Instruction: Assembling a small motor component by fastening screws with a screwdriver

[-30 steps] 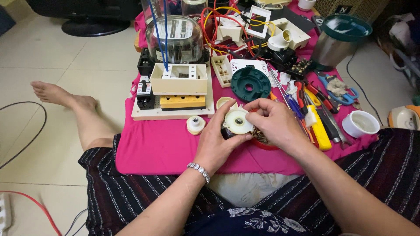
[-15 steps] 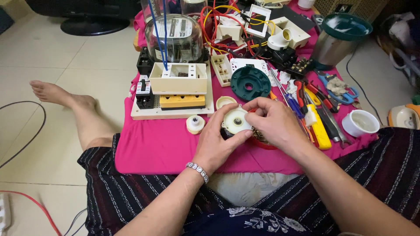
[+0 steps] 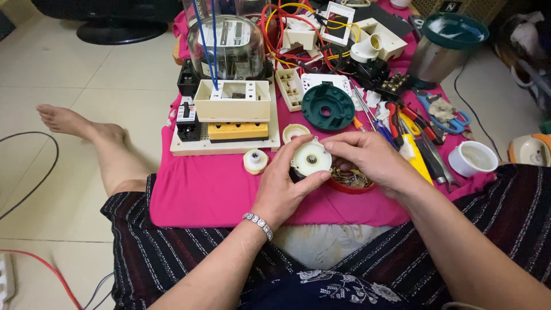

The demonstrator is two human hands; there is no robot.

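Both forearms reach forward from the lower edge of the view and meet above the near part of a pink cloth (image 3: 206, 195) spread before the seated person. The left hand (image 3: 285, 185), with a beaded bracelet (image 3: 259, 224) at the wrist, is turned palm inward; its fingers (image 3: 298, 155) curl up around the left side and underside of a round cream plastic part (image 3: 310, 159), and the thumb presses its lower right rim. The right hand (image 3: 371, 162) comes in from the right, knuckles up, and its fingertips pinch the upper right rim of the same part. Both hands are thus closed on it.

The part is disc-shaped, pale cream, with a small dark metal hub at its centre and a small tab on its upper edge. It is held just above the cloth, partly over a shallow red dish (image 3: 350, 182) of small metal pieces.

Just left of the left hand lies a smaller cream knob (image 3: 255, 161). Behind the hands sit a dark green round cover (image 3: 328, 107) and a cream and yellow box (image 3: 232, 112) on a white board.
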